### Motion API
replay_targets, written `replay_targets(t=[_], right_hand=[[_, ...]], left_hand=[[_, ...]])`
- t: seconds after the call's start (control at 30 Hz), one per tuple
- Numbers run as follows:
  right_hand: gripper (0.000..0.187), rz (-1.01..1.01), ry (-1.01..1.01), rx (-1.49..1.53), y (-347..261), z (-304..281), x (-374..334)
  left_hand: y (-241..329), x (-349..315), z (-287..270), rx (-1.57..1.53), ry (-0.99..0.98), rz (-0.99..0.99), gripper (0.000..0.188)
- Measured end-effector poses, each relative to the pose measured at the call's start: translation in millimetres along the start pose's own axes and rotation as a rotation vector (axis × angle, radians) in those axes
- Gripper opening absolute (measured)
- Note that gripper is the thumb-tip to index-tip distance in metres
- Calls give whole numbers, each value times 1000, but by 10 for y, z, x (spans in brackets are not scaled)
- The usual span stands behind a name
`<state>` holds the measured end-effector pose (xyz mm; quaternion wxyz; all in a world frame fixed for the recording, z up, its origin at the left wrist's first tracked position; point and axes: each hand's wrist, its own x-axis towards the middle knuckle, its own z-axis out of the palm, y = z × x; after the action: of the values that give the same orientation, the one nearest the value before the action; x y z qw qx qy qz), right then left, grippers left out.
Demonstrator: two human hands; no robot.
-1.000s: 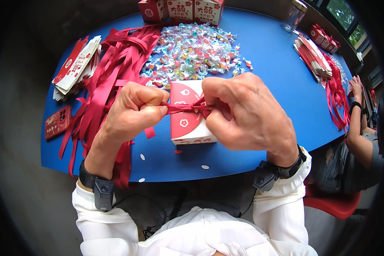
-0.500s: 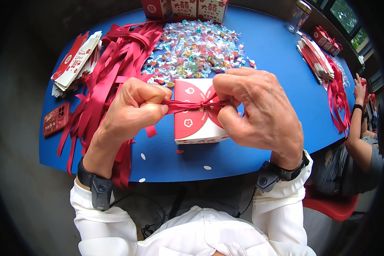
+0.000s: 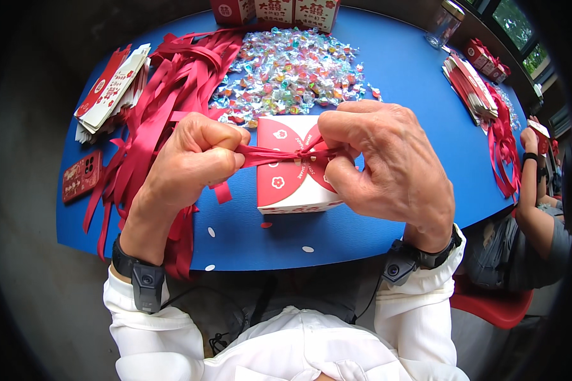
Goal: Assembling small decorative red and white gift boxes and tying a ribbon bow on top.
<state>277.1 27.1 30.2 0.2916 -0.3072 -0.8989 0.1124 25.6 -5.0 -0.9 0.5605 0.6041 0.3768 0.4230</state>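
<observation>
While both hands pinch (tightly) a red ribbon, box sits below.

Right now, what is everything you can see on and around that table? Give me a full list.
gift box: one, red and white, table centre between the hands
ribbon on box: one, red, pulled taut across the box top
loose ribbons: a heap, red, table left
wrapped candies: a pile, multicoloured, behind the box
flat box blanks: a stack, red and white, far left
phone: one, red case, left edge
finished boxes: three, red and white, far edge
jar: one, clear, far right
table: one, blue
co-worker's arm: right edge
left hand: pinching ribbon
right hand: pinching ribbon at knot
</observation>
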Motion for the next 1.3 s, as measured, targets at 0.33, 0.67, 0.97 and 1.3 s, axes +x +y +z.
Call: replay_targets(t=[0.33, 0.67, 0.97, 1.3], right_hand=[[16, -50, -91, 31, 93, -119, 7], [58, -54, -165, 108, 255, -261, 7], [132, -116, -302, 145, 274, -272, 45], [135, -53, -441, 247, 201, -227, 134]], left_hand=[[0, 5, -85, -152, -62, -87, 39], [-32, 35, -146, 24, -114, 118, 86], [42, 29, -60, -147, 39, -103, 73], [5, -9, -133, -90, -11, -201, 66]])
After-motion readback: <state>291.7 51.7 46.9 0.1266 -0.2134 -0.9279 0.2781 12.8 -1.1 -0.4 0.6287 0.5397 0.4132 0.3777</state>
